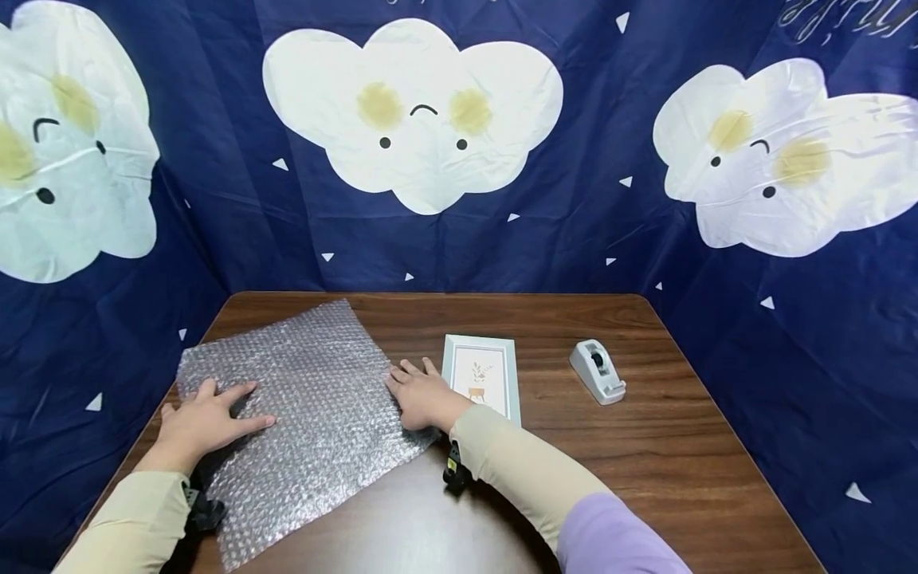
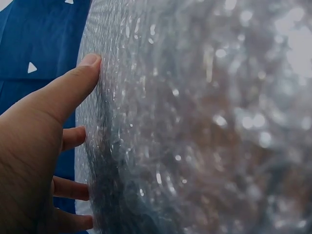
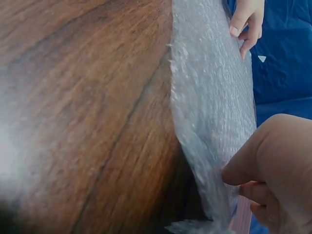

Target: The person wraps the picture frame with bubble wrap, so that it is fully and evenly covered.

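Observation:
A sheet of clear bubble wrap (image 1: 308, 414) lies spread at an angle over the left half of the brown wooden table. On its left side rests my left hand (image 1: 199, 426), fingers spread and fairly straight; the left wrist view shows thumb and fingertips against the bubbles (image 2: 146, 97). My right hand (image 1: 423, 396) lies at the sheet's right edge with its fingers on the plastic. In the right wrist view that hand (image 3: 278, 165) touches the sheet near its edge. Close beside it is a picture frame (image 1: 511, 375) with a pale border and a plant drawing, partly covered by my right arm.
A white tape dispenser (image 1: 598, 372) stands toward the right side of the wooden table (image 1: 645, 478). Dark blue cloth (image 1: 445, 247) with white clouds and small triangles hangs behind the table and along both sides. My sleeved right forearm (image 1: 531, 470) crosses the table's front.

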### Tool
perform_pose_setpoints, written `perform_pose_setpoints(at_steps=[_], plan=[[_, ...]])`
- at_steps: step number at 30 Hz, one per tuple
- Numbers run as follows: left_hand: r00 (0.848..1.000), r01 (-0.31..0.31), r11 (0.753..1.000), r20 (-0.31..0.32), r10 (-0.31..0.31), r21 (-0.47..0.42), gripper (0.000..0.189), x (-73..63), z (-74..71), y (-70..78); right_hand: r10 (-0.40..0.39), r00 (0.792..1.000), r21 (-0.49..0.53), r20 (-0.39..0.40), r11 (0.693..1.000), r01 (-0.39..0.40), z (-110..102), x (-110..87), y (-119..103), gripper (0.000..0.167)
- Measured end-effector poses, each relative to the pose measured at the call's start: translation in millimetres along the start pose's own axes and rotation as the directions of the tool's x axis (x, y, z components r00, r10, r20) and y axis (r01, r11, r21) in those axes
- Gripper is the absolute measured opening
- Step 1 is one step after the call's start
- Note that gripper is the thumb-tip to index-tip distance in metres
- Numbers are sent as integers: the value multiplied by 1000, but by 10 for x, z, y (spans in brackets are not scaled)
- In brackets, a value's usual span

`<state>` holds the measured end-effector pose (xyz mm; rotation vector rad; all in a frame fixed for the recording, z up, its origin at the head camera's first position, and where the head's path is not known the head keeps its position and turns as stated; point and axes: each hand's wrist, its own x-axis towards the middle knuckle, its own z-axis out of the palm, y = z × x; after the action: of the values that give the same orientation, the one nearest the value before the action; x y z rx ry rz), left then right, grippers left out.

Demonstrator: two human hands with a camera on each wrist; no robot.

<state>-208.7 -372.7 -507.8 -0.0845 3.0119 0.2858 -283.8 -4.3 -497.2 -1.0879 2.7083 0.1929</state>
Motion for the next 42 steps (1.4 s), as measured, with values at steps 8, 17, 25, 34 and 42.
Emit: perform_pose_setpoints(at_steps=[8,17,25,34,42], plan=[[999,40,999,6,-40,9,110,27,48,-51,14,1000,-76,-28,997,-16,2,146,-28,71],[998,53,999,-23,-53,6,109,71,64,-27,58,998,-143,0,988,-57,-67,350,11,74],[998,67,998,-6,-67,-2,109,102,89,28,101,995,-144,15,985,-97,-75,457,89,76],[996,84,996,-26,-84,-22,107,122,110,108,92,995,-35,-41,995,-93,-30,494,217,79],[997,69,997,-27,-70,-16,108,109,100,305,110,968,227,-227,972,-57,-165,227,525,75]])
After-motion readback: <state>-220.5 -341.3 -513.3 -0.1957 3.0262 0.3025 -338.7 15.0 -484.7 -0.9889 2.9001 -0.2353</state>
